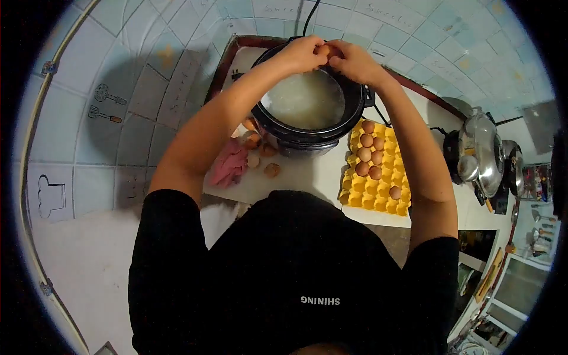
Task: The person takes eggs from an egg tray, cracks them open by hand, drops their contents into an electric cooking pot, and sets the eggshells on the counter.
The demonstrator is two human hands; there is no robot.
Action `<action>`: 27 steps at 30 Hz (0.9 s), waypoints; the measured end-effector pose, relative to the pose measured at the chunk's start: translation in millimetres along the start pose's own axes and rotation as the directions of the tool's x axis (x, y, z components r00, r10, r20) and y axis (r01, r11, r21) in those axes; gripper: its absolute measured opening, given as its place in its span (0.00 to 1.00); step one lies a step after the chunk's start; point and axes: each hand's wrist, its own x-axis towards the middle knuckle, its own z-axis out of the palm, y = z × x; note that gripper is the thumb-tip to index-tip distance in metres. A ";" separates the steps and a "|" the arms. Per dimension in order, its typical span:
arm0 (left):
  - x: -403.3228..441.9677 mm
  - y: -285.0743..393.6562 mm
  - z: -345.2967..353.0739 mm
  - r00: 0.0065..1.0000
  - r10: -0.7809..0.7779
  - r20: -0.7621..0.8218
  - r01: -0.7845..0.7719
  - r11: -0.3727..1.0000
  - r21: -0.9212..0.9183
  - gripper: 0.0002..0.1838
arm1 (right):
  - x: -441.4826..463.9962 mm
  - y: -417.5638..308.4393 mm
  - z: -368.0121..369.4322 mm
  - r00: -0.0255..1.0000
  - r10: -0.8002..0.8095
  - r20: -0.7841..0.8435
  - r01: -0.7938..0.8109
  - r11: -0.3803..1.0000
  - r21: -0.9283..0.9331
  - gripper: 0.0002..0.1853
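Both my hands meet over the far rim of a dark electric cooker (305, 139), whose pot holds a cloudy whitish liquid (305, 100). Between them is a brown egg (331, 53), mostly covered by fingers; whether its shell is cracked I cannot tell. My left hand (303, 55) closes on the egg from the left, fingertips bent. My right hand (357, 63) grips it from the right. Below my right forearm lies a yellow egg tray (355, 192) with several brown eggs (364, 155) in its cups. Brown eggshells (267, 149) lie left of the cooker.
A pink cloth (229, 164) lies at the counter's left edge near the shells. At the right stand a pan with a shiny lid (480, 145) and other cookware. Tiled walls (408, 41) border the counter (322, 177) behind and at the left. A black cord (310, 18) runs up the wall.
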 end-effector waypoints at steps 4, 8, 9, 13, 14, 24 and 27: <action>5.3 6.4 -12.8 0.999 0.021 0.030 -0.023 0.998 0.062 0.10 | 9.2 1.9 -0.6 0.993 -0.101 -0.068 0.105 0.993 0.058 0.20; 15.9 11.5 -27.2 0.996 0.084 0.027 -0.085 0.994 0.064 0.10 | 23.3 0.5 -9.5 0.992 -0.097 -0.080 0.093 0.994 -0.049 0.20; 17.3 16.3 -29.8 0.995 0.096 -0.016 -0.095 0.994 0.055 0.10 | 24.9 -0.4 -11.0 0.987 -0.121 -0.103 0.118 0.993 -0.030 0.19; 23.7 31.4 -47.7 0.994 0.106 0.007 -0.106 0.984 0.143 0.13 | 26.0 -18.2 -24.7 0.991 -0.024 -0.135 0.040 0.992 0.117 0.19; 23.1 43.5 -54.8 0.996 0.092 0.021 -0.094 0.979 0.182 0.14 | 27.5 -21.9 -31.2 0.990 -0.060 -0.131 0.065 0.997 0.034 0.19; 34.3 96.9 -58.5 0.986 0.169 0.014 -0.169 0.978 0.121 0.19 | 11.3 -41.5 -78.1 0.989 0.039 -0.141 0.003 0.958 0.287 0.19; 40.4 108.0 -50.5 0.986 0.154 0.065 -0.164 0.965 0.202 0.19 | -2.0 -35.4 -83.8 0.984 0.036 -0.173 0.010 0.966 0.258 0.19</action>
